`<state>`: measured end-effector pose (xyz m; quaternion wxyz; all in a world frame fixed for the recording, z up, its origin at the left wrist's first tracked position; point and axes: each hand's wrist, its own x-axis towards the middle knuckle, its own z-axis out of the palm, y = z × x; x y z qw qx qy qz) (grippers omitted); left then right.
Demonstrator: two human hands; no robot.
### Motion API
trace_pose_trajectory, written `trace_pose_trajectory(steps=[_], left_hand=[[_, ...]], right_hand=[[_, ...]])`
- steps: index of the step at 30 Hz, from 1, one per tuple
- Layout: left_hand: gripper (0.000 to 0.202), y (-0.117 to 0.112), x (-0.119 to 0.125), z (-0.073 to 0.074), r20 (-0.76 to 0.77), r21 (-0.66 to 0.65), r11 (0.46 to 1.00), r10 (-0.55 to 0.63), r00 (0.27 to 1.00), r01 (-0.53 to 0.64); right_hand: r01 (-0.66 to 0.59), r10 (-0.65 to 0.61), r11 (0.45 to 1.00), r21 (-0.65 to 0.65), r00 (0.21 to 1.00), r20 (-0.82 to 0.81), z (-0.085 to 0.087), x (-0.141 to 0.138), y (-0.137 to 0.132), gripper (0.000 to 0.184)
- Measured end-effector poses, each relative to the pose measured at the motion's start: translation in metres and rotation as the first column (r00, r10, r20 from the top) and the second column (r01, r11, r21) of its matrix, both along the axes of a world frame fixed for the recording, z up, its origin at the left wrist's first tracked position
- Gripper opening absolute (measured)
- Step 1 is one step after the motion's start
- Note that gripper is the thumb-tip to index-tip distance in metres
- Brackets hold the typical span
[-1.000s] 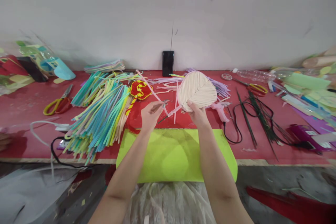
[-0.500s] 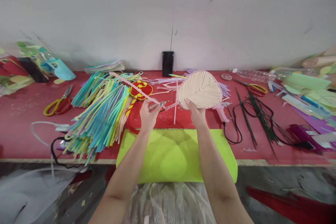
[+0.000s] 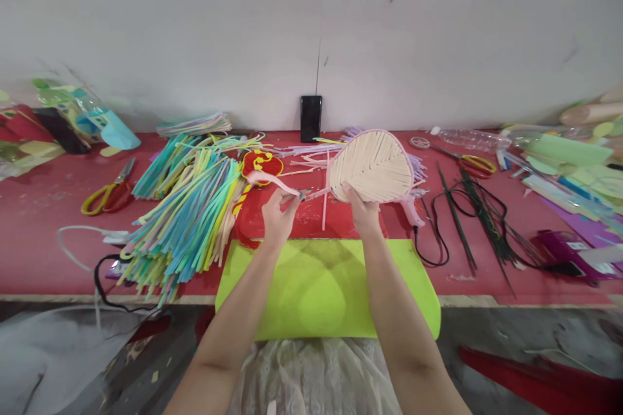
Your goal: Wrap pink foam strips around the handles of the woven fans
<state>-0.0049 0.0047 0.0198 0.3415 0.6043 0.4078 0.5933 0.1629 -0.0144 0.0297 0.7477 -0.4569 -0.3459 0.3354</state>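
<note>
My right hand [image 3: 364, 213] grips the lower left edge of a leaf-shaped fan [image 3: 377, 165], made of cream pipe cleaners with a pink rim. A thin pinkish handle [image 3: 317, 194] runs from the fan toward my left hand [image 3: 278, 215]. That hand pinches a pink pipe cleaner [image 3: 270, 179] at the handle's end, and its free part curves up and left. Whether the fingers also hold the handle tip, I cannot make out. Beneath lies a red sheet [image 3: 302, 224]. A red and yellow pipe cleaner piece [image 3: 263, 165] rests behind my left hand.
A large pile of coloured pipe cleaners [image 3: 187, 214] lies left, beside scissors [image 3: 109, 191]. A phone [image 3: 311, 118] leans on the white partition [image 3: 195, 45]. To the right are a pink glue gun [image 3: 411, 211] with cord, dark wire stems [image 3: 487, 220] and more scissors [image 3: 477, 165].
The pink pipe cleaner's free part, long and straight before, now appears shorter and curved, its end lower and closer to my left hand. My right hand and the fan have barely moved.
</note>
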Motion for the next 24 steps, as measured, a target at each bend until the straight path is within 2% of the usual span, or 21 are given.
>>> trace_pose_trajectory(steps=[2,6,10,15,21,24], left_hand=[[0.015,0.001,-0.001,-0.002,-0.012,0.010,1.000,0.022,1.000,-0.022],[0.017,0.001,0.000,-0.004,0.031,-0.033,0.999,-0.039,0.999,0.040],[0.020,0.002,0.001,-0.005,0.056,-0.071,0.996,-0.051,0.997,0.055],[0.022,0.002,0.002,-0.004,0.105,-0.094,0.991,-0.089,0.990,0.099],[0.019,0.000,0.004,-0.001,0.141,-0.080,0.983,-0.151,0.978,0.164],[0.018,0.000,0.004,-0.001,0.151,-0.085,0.983,-0.149,0.977,0.163]], right_hand=[[-0.001,0.000,1.000,-0.005,1.000,-0.016,0.000,-0.001,0.000,0.046],[0.009,-0.009,1.000,-0.001,1.000,-0.019,0.001,-0.003,-0.001,0.048],[-0.011,0.011,1.000,0.013,0.999,-0.034,0.003,-0.003,-0.001,0.055],[-0.017,0.017,1.000,0.002,0.996,-0.087,-0.005,0.000,0.004,0.059],[-0.117,0.114,0.993,0.003,0.967,-0.229,-0.012,0.003,0.009,0.041],[-0.121,0.124,0.992,0.027,0.956,-0.266,-0.013,0.004,0.011,0.027]])
